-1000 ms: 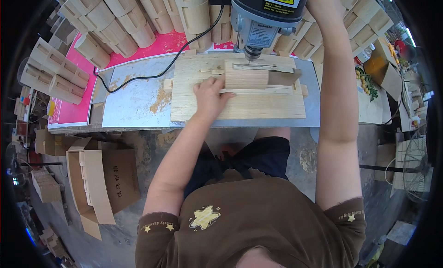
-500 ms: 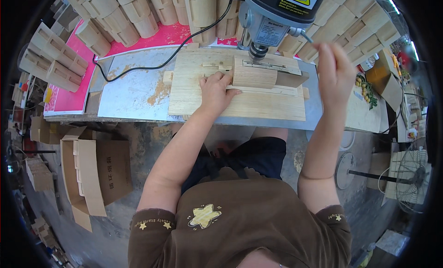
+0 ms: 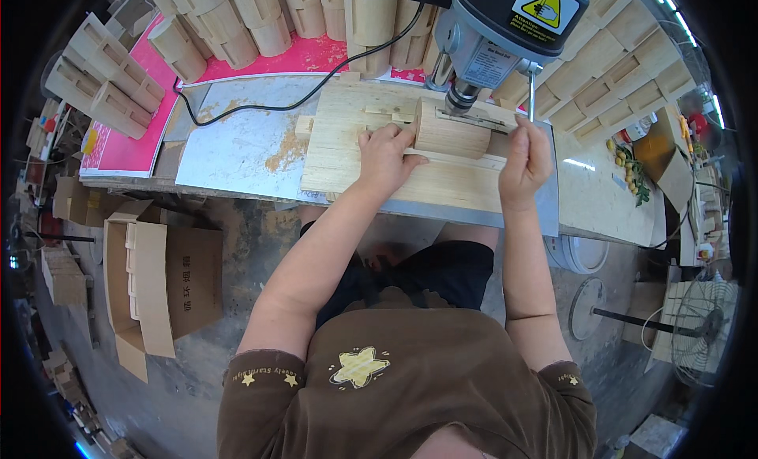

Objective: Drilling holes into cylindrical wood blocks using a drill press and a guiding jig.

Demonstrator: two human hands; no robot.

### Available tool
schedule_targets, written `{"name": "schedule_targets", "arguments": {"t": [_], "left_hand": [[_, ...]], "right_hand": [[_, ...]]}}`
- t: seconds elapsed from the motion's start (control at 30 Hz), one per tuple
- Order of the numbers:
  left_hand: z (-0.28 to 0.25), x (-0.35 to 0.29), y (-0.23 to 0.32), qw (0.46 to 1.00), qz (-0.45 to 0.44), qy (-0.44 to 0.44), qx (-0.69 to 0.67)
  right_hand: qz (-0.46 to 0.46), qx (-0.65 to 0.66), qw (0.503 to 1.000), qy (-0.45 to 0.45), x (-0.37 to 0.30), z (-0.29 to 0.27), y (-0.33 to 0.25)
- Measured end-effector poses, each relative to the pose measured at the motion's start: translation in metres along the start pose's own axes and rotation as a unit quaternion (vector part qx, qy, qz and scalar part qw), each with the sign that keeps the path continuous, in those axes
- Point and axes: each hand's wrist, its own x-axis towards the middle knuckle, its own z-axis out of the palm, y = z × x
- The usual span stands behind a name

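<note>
Lying on its side on a pale wooden board (image 3: 355, 163) is a wooden cylinder (image 3: 448, 135) with a slot along its upper side. My left hand (image 3: 385, 157) steadies its left end, fingers bent against the wood and thumb along a strip below. Above the cylinder stands a small bench drill press (image 3: 489, 60); its chuck (image 3: 460, 98) is right over the slot. At the right, my right hand (image 3: 527, 160) is closed round the lower end of the drill's metal lever (image 3: 531, 95). Whether the bit touches the wood I cannot tell.
Several slotted wooden cylinders (image 3: 260, 20) are stacked behind, on pink sheeting. A black cable (image 3: 296, 103) crosses the bench at the left, near sawdust. An open cardboard box (image 3: 193, 273) stands on the floor at the left; a fan (image 3: 703, 321) is at the right.
My right hand has come down and inward, swinging the lever to point downward. The chuck sits lower against the cylinder. My left hand stays at the cylinder's left end; the whole view has shifted slightly.
</note>
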Motion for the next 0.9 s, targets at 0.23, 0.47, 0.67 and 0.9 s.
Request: {"name": "schedule_targets", "arguments": {"t": [0.23,0.47,0.67,0.9], "left_hand": [[-0.008,-0.003,-0.004,1.000,-0.020,-0.007,-0.006],[-0.001,0.009,0.003,0.996,-0.032,-0.029,-0.072],[-0.005,0.012,0.009,0.990,-0.072,-0.036,-0.115],[-0.018,-0.004,-0.021,0.979,0.000,-0.026,-0.201]], "right_hand": [[0.095,-0.074,0.992,-0.024,0.137,-0.009,-0.027],[0.135,-0.043,0.987,-0.080,0.183,0.010,0.053],[0.304,0.058,0.901,-0.305,0.058,-0.027,0.050],[0.076,-0.172,0.905,-0.380,0.000,-0.039,0.016]]}}
